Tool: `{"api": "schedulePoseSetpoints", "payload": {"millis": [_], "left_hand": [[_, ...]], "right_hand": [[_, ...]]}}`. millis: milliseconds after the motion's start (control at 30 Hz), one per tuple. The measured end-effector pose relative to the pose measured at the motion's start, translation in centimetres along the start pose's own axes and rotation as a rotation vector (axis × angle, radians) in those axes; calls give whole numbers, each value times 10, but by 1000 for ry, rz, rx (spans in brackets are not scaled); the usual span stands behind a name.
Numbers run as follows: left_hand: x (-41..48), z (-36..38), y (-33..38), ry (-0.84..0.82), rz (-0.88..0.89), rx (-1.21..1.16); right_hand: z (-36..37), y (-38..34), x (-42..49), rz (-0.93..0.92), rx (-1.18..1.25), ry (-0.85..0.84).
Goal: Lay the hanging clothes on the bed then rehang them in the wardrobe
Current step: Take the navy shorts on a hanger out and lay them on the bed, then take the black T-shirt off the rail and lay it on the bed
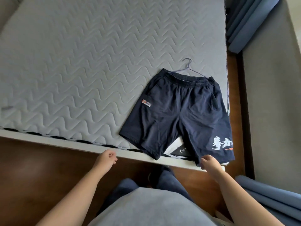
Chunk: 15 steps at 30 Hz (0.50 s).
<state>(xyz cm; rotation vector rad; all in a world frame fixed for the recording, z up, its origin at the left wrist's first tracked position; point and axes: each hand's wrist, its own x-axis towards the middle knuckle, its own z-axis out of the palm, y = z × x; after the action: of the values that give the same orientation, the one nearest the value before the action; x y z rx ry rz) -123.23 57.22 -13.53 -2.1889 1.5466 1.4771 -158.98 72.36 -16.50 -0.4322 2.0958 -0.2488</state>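
Observation:
Navy shorts (pixel 179 111) with white lettering on one leg lie flat near the bed's right corner, leg hems over the front edge. A thin wire hanger (pixel 189 66) is still in the waistband, with its hook pointing up the grey quilted mattress (pixel 73 70). My left hand (pixel 106 158) hovers at the mattress's front edge, left of the shorts, fingers loosely curled and holding nothing. Just below the hem of the right leg, my right hand (pixel 210 162) has loosely curled fingers; I see no cloth gripped in it.
The bed's dark wooden frame (pixel 32 160) runs below the mattress edge. Blue curtains hang at the upper right (pixel 249 22) and lower right (pixel 268 193). A grey floor strip (pixel 273 103) lies to the bed's right.

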Motion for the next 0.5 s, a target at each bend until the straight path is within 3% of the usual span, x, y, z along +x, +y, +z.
{"api": "schedulePoseSetpoints", "payload": {"millis": [200,500], "left_hand": [[-31,-35,-94,70,-84,-149],[-112,-74,-314,265,-388,-570]], "right_hand": [[54,-21,-31,-79,-146,-37],[197,-91,-127,-305,-427,-219]]}}
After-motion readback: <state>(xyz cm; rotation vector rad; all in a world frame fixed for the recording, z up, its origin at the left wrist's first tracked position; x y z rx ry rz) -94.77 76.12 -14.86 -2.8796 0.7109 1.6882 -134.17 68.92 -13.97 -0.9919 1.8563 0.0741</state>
